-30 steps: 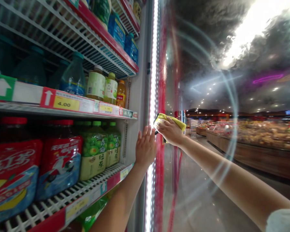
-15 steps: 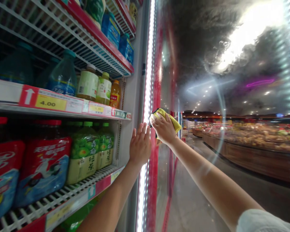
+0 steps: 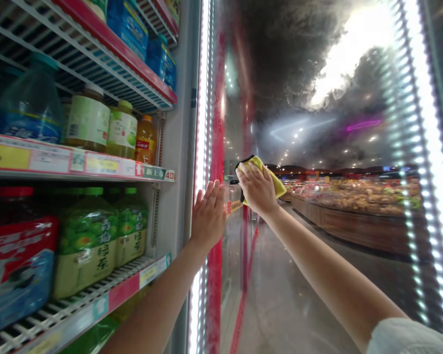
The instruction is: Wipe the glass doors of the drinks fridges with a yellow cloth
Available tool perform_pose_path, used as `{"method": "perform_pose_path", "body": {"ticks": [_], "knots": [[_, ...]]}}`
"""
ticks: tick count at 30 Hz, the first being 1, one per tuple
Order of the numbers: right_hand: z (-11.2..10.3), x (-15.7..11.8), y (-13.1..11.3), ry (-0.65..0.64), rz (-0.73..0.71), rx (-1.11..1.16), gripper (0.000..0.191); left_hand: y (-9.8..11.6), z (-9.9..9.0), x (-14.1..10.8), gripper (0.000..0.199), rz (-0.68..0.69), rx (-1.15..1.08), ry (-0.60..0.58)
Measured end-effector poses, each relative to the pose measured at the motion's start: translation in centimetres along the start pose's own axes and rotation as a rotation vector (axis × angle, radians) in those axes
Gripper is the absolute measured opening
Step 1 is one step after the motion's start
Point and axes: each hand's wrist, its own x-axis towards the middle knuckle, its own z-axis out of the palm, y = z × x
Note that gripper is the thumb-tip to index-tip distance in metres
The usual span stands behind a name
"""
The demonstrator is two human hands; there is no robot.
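Note:
My right hand (image 3: 257, 189) is pressed over a folded yellow cloth (image 3: 278, 184) with a dark edge, against a glass door (image 3: 302, 275). The cloth sticks out above and to the right of the fingers. To its left, my left hand (image 3: 208, 214) is raised beside the red door frame (image 3: 216, 265) and the bright light strip (image 3: 197, 295), palm away from me. Its fingers are stretched upward and it holds nothing. Whether its palm touches the frame is hidden.
On the left, white wire shelves (image 3: 133, 268) with price strips hold green tea bottles (image 3: 88, 246), a red-labelled pack (image 3: 20, 260) and juice bottles (image 3: 88, 118). Beyond the glass stands a long wooden produce display (image 3: 343, 226). Another light strip (image 3: 428, 147) runs down the right.
The view has turned right, so shelves and light strip sit further left. My right hand and the cloth have shifted right across the glass, widening the gap to my left hand.

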Motion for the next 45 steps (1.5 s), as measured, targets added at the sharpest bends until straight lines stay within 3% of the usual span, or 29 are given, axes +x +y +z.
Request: {"method": "perform_pose_path", "body": {"ticks": [3, 5, 8, 12, 16, 19, 22, 25, 29, 32, 35, 38, 42, 45], "knots": [[-0.9, -1.4, 1.7, 0.045, 0.171, -0.045, 0.044, 0.7, 0.3, 0.2, 0.068, 0.030, -0.025, 0.015], [-1.2, -3.4, 1.5, 0.053, 0.237, -0.080, 0.045, 1.1, 0.5, 0.1, 0.070, 0.040, -0.040, 0.025], [-1.3, -4.8, 0.7, 0.011, 0.189, -0.100, 0.047, 1.7, 1.0, 0.4, 0.072, 0.065, -0.054, 0.039], [-2.0, -3.0, 2.8, -0.037, 0.116, -0.099, 0.047, 3.0, 2.0, 1.4, 0.072, 0.088, -0.069, 0.087], [-3.4, -3.8, 5.7, 0.018, 0.306, -0.147, 0.047, 4.4, 2.6, 2.1, 0.075, 0.127, -0.100, 0.114], [-3.7, -6.3, 5.6, 0.029, 0.407, -0.175, 0.049, 5.3, 2.7, 2.5, 0.077, 0.139, -0.123, 0.104], [-3.6, -7.1, 5.2, -0.015, 0.355, -0.145, 0.050, 6.4, 3.2, 3.2, 0.077, 0.148, -0.157, 0.108], [-4.0, -5.8, 6.8, -0.005, 0.305, -0.100, 0.049, 7.6, 4.2, 4.0, 0.077, 0.146, -0.198, 0.127], [-5.0, -6.1, 9.7, 0.093, 0.438, -0.133, 0.050, 9.0, 5.3, 4.6, 0.077, 0.171, -0.241, 0.128], [-5.3, -8.3, 9.6, 0.116, 0.508, -0.181, 0.050, 9.7, 5.6, 4.6, 0.076, 0.193, -0.247, 0.131], [-5.5, -9.1, 9.2, 0.042, 0.423, -0.174, 0.049, 10.3, 5.8, 4.8, 0.077, 0.222, -0.253, 0.140], [-6.1, -8.3, 11.0, 0.002, 0.361, -0.161, 0.047, 11.1, 6.2, 5.3, 0.078, 0.229, -0.258, 0.144], [-7.3, -8.9, 14.8, 0.120, 0.529, -0.211, 0.048, 12.3, 6.5, 5.9, 0.078, 0.241, -0.282, 0.137], [-7.4, -10.9, 15.1, 0.149, 0.590, -0.247, 0.049, 13.1, 6.5, 6.1, 0.078, 0.248, -0.303, 0.148]]}}
